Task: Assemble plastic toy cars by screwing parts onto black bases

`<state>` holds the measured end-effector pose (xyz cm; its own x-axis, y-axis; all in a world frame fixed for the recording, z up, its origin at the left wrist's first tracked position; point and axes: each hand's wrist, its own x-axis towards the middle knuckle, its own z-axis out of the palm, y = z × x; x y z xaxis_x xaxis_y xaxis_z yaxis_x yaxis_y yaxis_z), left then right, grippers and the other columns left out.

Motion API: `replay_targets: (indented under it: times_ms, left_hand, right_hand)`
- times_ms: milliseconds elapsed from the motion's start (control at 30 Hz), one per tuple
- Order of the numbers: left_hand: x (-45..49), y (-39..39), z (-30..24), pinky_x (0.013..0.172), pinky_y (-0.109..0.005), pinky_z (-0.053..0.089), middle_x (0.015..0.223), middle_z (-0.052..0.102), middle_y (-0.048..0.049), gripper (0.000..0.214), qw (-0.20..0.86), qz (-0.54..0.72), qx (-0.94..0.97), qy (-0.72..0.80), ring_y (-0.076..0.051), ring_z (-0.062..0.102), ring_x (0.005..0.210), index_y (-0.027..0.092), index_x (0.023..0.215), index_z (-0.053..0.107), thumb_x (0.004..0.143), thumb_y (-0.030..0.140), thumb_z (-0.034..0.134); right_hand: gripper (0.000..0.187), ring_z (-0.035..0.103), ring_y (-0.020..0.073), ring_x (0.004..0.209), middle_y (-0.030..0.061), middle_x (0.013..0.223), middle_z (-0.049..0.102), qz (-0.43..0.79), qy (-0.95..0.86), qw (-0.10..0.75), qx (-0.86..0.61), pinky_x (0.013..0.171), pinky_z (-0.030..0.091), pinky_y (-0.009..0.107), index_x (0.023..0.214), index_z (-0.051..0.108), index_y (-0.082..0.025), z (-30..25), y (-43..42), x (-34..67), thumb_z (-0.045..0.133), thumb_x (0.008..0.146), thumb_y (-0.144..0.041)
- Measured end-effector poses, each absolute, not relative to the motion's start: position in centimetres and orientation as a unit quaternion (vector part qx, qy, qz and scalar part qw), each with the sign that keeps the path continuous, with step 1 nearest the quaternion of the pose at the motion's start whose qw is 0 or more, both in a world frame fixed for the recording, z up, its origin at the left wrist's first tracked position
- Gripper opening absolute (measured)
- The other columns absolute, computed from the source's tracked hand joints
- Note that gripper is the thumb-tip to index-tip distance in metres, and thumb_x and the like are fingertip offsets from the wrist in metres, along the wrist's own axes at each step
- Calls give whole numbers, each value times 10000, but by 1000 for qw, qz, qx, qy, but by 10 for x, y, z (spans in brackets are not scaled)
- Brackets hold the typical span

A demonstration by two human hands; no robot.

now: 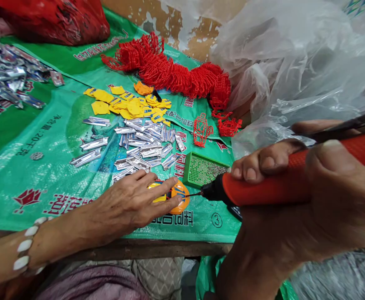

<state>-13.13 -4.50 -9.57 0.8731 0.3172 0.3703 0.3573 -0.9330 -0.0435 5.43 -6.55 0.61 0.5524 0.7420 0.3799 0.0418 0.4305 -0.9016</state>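
My left hand is closed over an orange and yellow plastic toy piece, pressing it against the table cover; the palm and fingers hide much of it. In my right hand is a red electric screwdriver with a black nose. Its thin bit points left, and the tip meets or nearly meets the toy piece's orange end; I cannot tell if they touch. Just beyond the nose lies a green tray with small metal screws in it. Several silver plastic strips lie past my left hand.
Yellow pieces are piled behind the strips. A long row of red plastic frames runs along the back, with one loose frame. More silver parts heap at left. Clear plastic bags crowd the right. The table edge is near.
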Motion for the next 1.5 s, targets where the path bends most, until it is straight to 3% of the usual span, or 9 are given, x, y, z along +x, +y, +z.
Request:
replay_targets:
  times_ms: [233, 567, 767, 933, 1067, 1233, 1300, 1400, 1500]
  left_hand:
    - [-131, -44, -94, 745, -372, 495, 1337, 653, -59, 368, 45, -186, -967, -169, -232, 648, 905, 263, 1333, 562, 992, 136, 504]
    - [-132, -44, -100, 770, -403, 515, 1406, 592, -49, 439, 50, -168, -968, -177, -245, 633, 937, 295, 1391, 528, 993, 120, 473]
    - [-130, -44, -98, 762, -388, 509, 1397, 602, -44, 431, 44, -170, -968, -179, -243, 636, 936, 299, 1383, 530, 989, 131, 486]
    - [-130, -44, -98, 844, -407, 504, 1372, 627, -40, 383, 7, -180, -966, -183, -270, 643, 1050, 296, 1337, 568, 964, 209, 557]
    - [-135, -43, -99, 1091, -516, 398, 1479, 544, -67, 545, -49, -192, -966, -169, -330, 479, 1369, 281, 1423, 503, 919, 427, 649]
    - [-142, -40, -87, 1235, -592, 148, 1548, 470, -26, 619, -78, -186, -966, -163, -308, 368, 1463, 302, 1472, 447, 914, 482, 647]
    - [-145, -38, -82, 1237, -631, 60, 1567, 442, -15, 647, -84, -177, -967, -163, -323, 321, 1486, 309, 1489, 425, 913, 508, 643]
    - [-147, -39, -77, 1213, -689, 31, 1569, 435, -18, 664, -101, -184, -964, -161, -353, 285, 1497, 310, 1494, 420, 910, 548, 630]
    - [-147, -42, -79, 1210, -688, 106, 1524, 492, -81, 582, -121, -238, -946, -184, -339, 311, 1489, 233, 1473, 448, 951, 425, 620]
  right_hand:
    - [109, 443, 85, 382, -71, 468, 517, 219, -430, 755, -444, 347, 402, 246, 687, 698, -206, 8, -60, 55, 645, 607, -257]
    - [105, 415, 102, 361, -71, 429, 478, 225, -408, 750, -470, 346, 406, 265, 651, 685, -235, 10, -65, 55, 609, 578, -247]
    - [131, 448, 136, 445, -50, 574, 479, 207, -447, 722, -485, 432, 450, 329, 805, 697, -311, 6, -71, 57, 594, 725, -329]
    - [147, 438, 135, 427, -39, 531, 462, 185, -445, 739, -471, 383, 415, 312, 710, 707, -296, 9, -67, 56, 568, 739, -260]
    - [169, 478, 147, 436, -36, 563, 484, 181, -459, 733, -468, 360, 417, 316, 751, 706, -329, 11, -65, 55, 566, 817, -260]
    - [215, 498, 122, 458, -40, 590, 501, 188, -487, 735, -434, 378, 411, 291, 603, 610, -287, 19, -68, 53, 594, 817, -293]
    - [171, 503, 99, 472, -48, 600, 507, 207, -476, 738, -431, 410, 420, 266, 655, 639, -264, 24, -70, 50, 606, 818, -304]
    - [110, 484, 71, 501, -59, 626, 506, 232, -454, 747, -426, 463, 441, 237, 819, 687, -244, 31, -73, 46, 620, 836, -329]
    - [115, 467, 61, 510, -69, 621, 500, 241, -447, 757, -412, 478, 447, 224, 836, 682, -238, 36, -73, 45, 649, 823, -347]
